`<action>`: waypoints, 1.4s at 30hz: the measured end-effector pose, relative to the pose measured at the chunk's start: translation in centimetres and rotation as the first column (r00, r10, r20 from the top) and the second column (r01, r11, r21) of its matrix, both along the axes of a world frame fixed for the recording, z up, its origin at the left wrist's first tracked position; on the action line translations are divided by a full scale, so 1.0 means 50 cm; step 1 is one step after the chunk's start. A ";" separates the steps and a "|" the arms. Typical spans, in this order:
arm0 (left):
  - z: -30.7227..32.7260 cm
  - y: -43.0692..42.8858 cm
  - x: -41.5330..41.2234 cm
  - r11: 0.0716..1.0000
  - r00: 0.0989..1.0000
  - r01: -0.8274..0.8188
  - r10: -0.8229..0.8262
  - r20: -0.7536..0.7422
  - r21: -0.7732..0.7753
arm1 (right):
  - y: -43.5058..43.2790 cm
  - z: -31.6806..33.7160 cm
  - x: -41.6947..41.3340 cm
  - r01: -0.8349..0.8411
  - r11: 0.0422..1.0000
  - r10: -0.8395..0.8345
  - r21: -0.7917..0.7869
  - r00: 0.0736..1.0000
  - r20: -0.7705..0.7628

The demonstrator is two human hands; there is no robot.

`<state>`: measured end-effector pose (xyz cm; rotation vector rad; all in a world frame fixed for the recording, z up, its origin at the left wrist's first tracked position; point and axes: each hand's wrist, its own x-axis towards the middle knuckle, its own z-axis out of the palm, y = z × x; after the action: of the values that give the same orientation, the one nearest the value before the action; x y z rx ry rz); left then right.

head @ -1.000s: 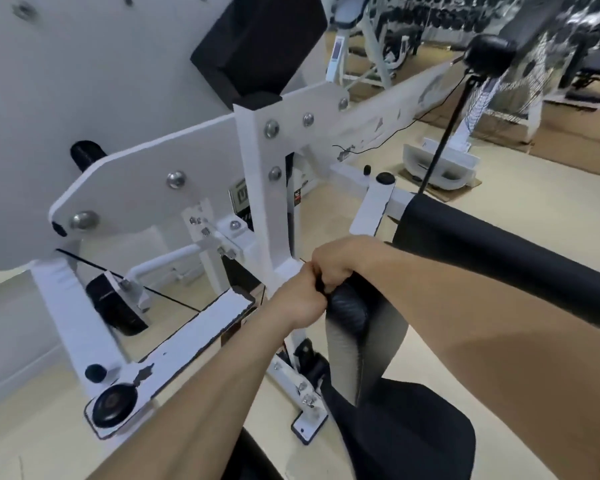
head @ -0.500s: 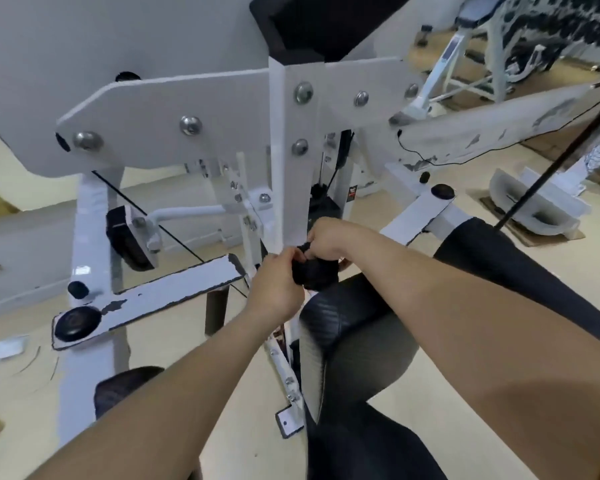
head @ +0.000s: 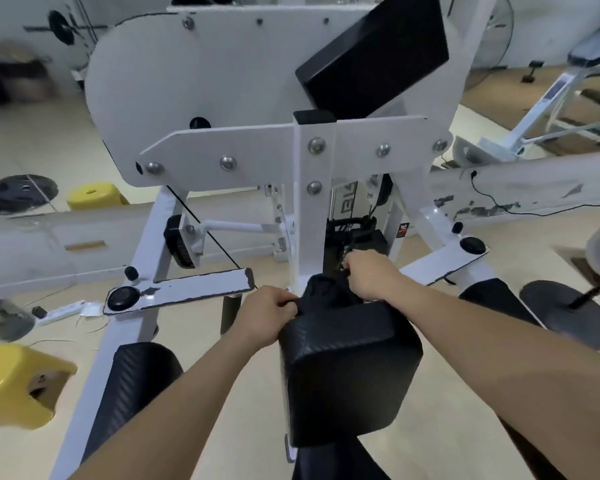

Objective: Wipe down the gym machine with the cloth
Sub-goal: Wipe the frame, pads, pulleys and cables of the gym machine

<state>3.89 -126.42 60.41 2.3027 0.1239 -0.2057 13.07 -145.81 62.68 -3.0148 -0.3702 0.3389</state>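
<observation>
A white gym machine with a bolted cross plate stands in front of me. Its black padded seat is just below my hands. A black cloth is bunched on the seat's far edge. My left hand grips the cloth's left end with curled fingers. My right hand grips its right end, close to the weight stack behind the white upright post. A black back pad sits tilted at the top.
Two yellow stools stand at left, with a weight plate and a power strip on the floor. A black roller pad is at lower left. A round black fan base and a bench frame are at right.
My head has turned left and up, so the machine now faces me squarely. Both hands, close together before, have spread apart along the cloth on the seat's far edge.
</observation>
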 end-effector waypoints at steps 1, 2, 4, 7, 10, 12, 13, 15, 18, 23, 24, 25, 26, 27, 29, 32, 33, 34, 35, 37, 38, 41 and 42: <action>-0.008 -0.005 0.013 0.997 0.999 -0.051 0.050 0.014 0.057 | 0.009 -0.005 0.011 0.002 0.994 -0.007 0.106 0.999 0.044; -0.017 -0.009 0.025 0.989 0.993 -0.114 0.112 0.028 0.099 | 0.021 -0.007 0.022 0.016 0.975 -0.026 0.222 0.999 0.043; -0.036 -0.010 0.042 0.968 0.972 -0.228 0.221 0.075 0.106 | 0.035 -0.009 0.032 0.091 0.921 -0.030 0.378 0.986 -0.165; -0.060 -0.024 0.061 0.985 0.959 -0.170 0.166 0.231 -0.003 | 0.037 -0.027 0.027 0.124 0.938 0.064 0.324 0.856 -0.512; -0.083 -0.047 0.073 0.996 0.967 0.051 -0.069 0.243 0.079 | 0.046 -0.049 0.041 -0.032 0.962 0.134 0.270 0.921 -0.367; -0.096 -0.041 0.093 0.988 0.969 0.053 -0.086 0.230 0.147 | 0.057 -0.065 0.060 -0.076 0.968 0.136 0.238 0.959 -0.249; -0.099 -0.034 0.104 0.987 0.971 0.026 -0.064 0.232 0.161 | 0.060 -0.073 0.068 -0.046 0.963 0.110 0.267 0.967 -0.230; -0.094 -0.026 0.118 0.986 0.969 -0.008 -0.033 0.245 0.166 | 0.063 -0.083 0.075 -0.002 0.945 0.081 0.327 0.971 -0.227; -0.075 -0.022 0.118 0.987 0.984 -0.004 -0.025 0.179 0.164 | 0.046 -0.061 0.067 0.010 0.940 0.109 0.342 0.939 -0.327; -0.013 0.006 0.049 0.946 0.901 0.264 -0.312 -0.303 -0.188 | -0.006 0.003 0.007 -0.193 0.942 0.329 0.275 0.691 -0.644; -0.005 0.010 0.035 0.927 0.853 0.277 -0.359 -0.379 -0.254 | -0.008 0.006 0.000 -0.250 0.932 0.362 0.263 0.664 -0.654; -0.001 0.012 0.024 0.920 0.824 0.261 -0.369 -0.430 -0.291 | -0.007 0.005 -0.003 -0.278 0.925 0.380 0.259 0.658 -0.650; 0.001 0.013 0.021 0.929 0.814 0.243 -0.352 -0.462 -0.279 | -0.002 0.000 -0.004 -0.289 0.919 0.393 0.266 0.675 -0.624; 0.000 0.012 0.024 0.947 0.824 0.247 -0.318 -0.469 -0.207 | 0.004 -0.008 -0.001 -0.298 0.915 0.403 0.273 0.713 -0.574; -0.007 0.002 0.042 0.964 0.895 0.261 -0.223 -0.385 0.049 | 0.016 -0.031 0.012 -0.294 0.915 0.387 0.277 0.835 -0.392; -0.010 -0.023 0.064 0.943 0.984 0.088 -0.033 -0.173 0.320 | 0.023 -0.067 0.033 -0.113 0.942 0.168 0.316 0.974 -0.152; -0.007 -0.031 0.068 0.942 0.993 0.045 -0.007 -0.114 0.333 | 0.023 -0.076 0.037 -0.052 0.937 0.105 0.345 0.985 -0.136; -0.001 -0.034 0.074 0.953 0.998 0.005 0.016 -0.068 0.301 | 0.024 -0.081 0.044 0.022 0.914 0.042 0.404 0.988 -0.150; 0.009 -0.033 0.081 0.978 0.996 -0.069 0.077 -0.033 0.198 | 0.023 -0.082 0.050 0.140 0.841 -0.038 0.523 0.979 -0.201; 0.040 -0.026 0.100 0.950 0.962 -0.272 0.271 -0.028 -0.152 | 0.026 -0.064 0.058 0.467 0.448 -0.140 0.762 0.879 -0.456; 0.059 -0.024 0.109 0.882 0.935 -0.351 0.350 -0.060 -0.315 | 0.031 -0.051 0.059 0.588 0.226 -0.109 0.777 0.808 -0.579; 0.115 -0.043 0.124 0.771 0.887 -0.402 0.462 -0.001 -0.494 | 0.055 0.000 0.051 0.624 -0.038 -0.062 0.781 0.778 -0.625; 0.138 -0.052 0.128 0.782 0.859 -0.383 0.497 0.121 -0.491 | 0.064 0.022 0.049 0.570 -0.106 -0.064 0.815 0.814 -0.578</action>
<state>10.30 -129.04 67.32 1.7492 0.4425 0.2739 15.52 -142.61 63.75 -1.3336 0.2060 0.3335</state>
